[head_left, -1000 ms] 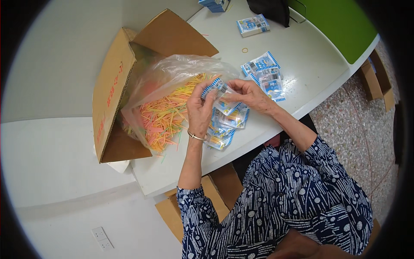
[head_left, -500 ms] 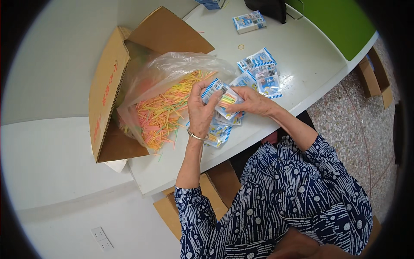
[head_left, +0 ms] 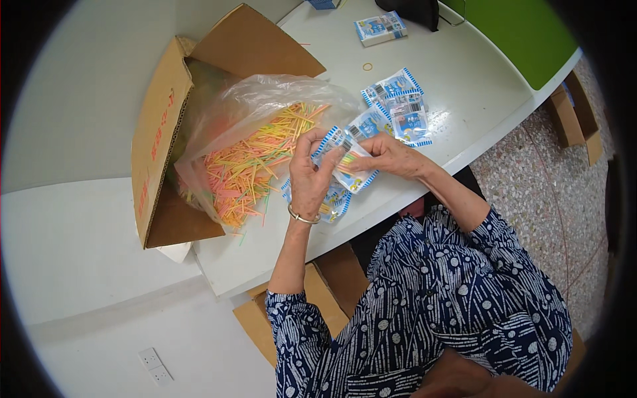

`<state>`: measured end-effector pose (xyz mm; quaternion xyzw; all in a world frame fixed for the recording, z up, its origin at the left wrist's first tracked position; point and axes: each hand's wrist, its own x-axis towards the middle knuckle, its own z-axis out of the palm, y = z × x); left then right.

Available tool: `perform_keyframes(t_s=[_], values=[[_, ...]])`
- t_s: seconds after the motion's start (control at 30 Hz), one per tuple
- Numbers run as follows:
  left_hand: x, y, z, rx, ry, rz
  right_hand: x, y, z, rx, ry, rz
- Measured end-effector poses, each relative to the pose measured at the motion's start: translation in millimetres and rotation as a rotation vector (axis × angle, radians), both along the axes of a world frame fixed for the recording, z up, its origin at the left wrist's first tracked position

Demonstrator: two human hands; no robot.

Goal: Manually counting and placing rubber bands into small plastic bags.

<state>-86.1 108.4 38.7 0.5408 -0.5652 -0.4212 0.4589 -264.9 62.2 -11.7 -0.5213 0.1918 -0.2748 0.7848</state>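
Observation:
Between my two hands is a small clear packet (head_left: 348, 170) with blue-and-white printing and thin pastel sticks showing inside. My left hand (head_left: 312, 169) pinches its left side, thumb in front, a bangle at the wrist. With closed fingers my right hand (head_left: 391, 157) grips its right side. Below and behind lie more such packets (head_left: 337, 207), partly hidden by my hands. To the left, a clear plastic bag (head_left: 265, 89) spills a heap of yellow, pink and green sticks (head_left: 255, 166) onto the table.
The bag comes out of an open cardboard box (head_left: 159, 132) lying on its side on the white table (head_left: 464, 86). More packets (head_left: 406, 109) lie right of my hands. Farther back are a rubber band (head_left: 367, 67), a banded packet stack (head_left: 380, 28) and a black item (head_left: 415, 12).
The held packet has tilted and sits slightly lower between my hands, its sticks more covered by my fingers. Both hands stay in nearly the same place. The whole view has shifted slightly.

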Motion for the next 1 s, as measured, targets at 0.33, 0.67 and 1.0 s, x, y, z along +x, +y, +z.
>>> perform_keyframes(t_s=[0.33,0.67,1.0], values=[[2.4,10.3,-0.6,0.088,-0.173,-0.117,-11.1,1.4,-1.2,-0.388,0.271,-0.129],[-2.2,14.3,-12.0,-0.259,-0.93,0.048,-72.2,-5.6,-28.0,-0.925,1.045,-1.062],[-33.0,-38.1,-28.4,-0.316,-0.94,-0.058,-78.1,-11.5,-32.7,-0.843,1.026,-0.984]])
